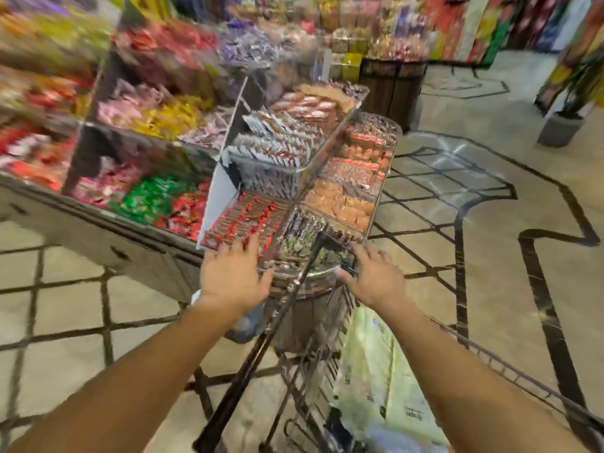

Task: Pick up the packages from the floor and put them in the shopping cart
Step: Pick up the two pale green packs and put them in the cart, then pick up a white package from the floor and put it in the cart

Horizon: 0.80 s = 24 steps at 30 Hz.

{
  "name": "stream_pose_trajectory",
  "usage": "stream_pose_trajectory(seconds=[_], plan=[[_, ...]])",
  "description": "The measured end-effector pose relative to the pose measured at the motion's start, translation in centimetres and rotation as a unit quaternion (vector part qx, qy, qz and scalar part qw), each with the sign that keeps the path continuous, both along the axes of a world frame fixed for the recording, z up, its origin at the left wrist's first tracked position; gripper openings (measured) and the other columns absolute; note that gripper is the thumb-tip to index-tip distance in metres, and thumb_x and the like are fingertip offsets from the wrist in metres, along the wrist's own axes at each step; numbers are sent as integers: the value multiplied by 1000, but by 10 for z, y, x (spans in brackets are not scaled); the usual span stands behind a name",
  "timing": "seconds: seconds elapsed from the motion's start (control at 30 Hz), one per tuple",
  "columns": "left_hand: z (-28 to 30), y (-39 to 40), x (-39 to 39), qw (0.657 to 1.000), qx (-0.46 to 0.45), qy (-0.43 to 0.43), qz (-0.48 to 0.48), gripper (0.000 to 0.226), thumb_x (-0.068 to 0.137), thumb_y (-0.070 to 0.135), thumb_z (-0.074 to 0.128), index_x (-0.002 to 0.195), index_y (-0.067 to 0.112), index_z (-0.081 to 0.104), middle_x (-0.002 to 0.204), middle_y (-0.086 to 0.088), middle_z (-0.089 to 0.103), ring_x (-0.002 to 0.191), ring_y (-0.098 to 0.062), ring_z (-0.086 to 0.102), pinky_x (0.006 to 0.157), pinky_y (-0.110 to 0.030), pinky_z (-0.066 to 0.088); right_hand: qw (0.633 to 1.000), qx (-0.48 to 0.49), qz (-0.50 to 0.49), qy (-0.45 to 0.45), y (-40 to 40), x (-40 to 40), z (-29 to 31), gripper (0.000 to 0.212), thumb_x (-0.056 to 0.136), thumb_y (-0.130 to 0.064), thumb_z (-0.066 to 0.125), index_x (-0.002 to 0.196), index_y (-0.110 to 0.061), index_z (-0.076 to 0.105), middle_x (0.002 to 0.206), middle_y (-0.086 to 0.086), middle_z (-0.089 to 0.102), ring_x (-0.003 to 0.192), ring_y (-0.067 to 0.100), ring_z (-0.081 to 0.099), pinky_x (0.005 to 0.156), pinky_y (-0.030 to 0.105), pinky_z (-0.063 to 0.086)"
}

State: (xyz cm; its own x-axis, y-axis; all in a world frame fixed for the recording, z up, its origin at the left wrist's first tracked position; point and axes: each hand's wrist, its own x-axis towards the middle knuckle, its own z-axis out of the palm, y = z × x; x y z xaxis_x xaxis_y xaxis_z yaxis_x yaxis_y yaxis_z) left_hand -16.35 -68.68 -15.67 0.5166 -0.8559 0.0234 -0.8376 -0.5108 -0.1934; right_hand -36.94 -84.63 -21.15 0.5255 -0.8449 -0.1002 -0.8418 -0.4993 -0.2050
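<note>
Both arms outstretched; left hand, right hand fingers spread, empty, above wire shopping cart; crinkly pale-green package inside.

Counts around the shopping cart

Two bare hands, the left hand and the right hand, reach out above one shopping cart. One pale green package lies inside it. Beyond the cart's far end stands one tiered sweets display; individual sweets are too blurred to count.
</note>
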Motion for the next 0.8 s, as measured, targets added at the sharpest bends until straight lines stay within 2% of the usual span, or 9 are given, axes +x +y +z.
stream_pose_trajectory(seconds=[0.17,0.3,0.43,0.6,0.8], plan=[[46,113,110,993,-57,-29,101,81,97,70,40,163,25,29,152,-7,54,137,-32,52,108,-48,42,991,-75,110,-18,58,130,71,84,98,-78,29,166,-30,19,170,9,29,152,41,32,120,58,32],[74,228,195,978,-94,-36,185,78,96,73,35,161,29,34,152,-8,54,141,-31,48,109,-48,41,978,-103,172,-55,129,235,105,79,99,-73,39,164,-29,26,164,6,38,147,37,37,113,54,41],[93,345,263,951,-146,-29,272,73,96,70,43,155,27,43,150,-10,56,140,-34,48,108,-49,42,957,-117,253,-85,215,342,128,80,98,-74,41,164,-30,28,163,6,40,146,36,38,111,50,42],[113,463,328,918,-151,-47,363,82,96,76,35,162,27,34,157,-8,51,146,-33,45,114,-52,40,928,-107,340,-109,322,451,147,79,98,-73,39,163,-31,28,164,6,40,147,38,38,111,55,44],[111,563,401,881,-175,-83,431,82,94,78,35,157,27,43,150,-9,59,137,-33,53,105,-50,47,900,-97,413,-100,408,564,163,80,100,-72,38,165,-29,24,169,8,32,153,38,31,119,57,36]])
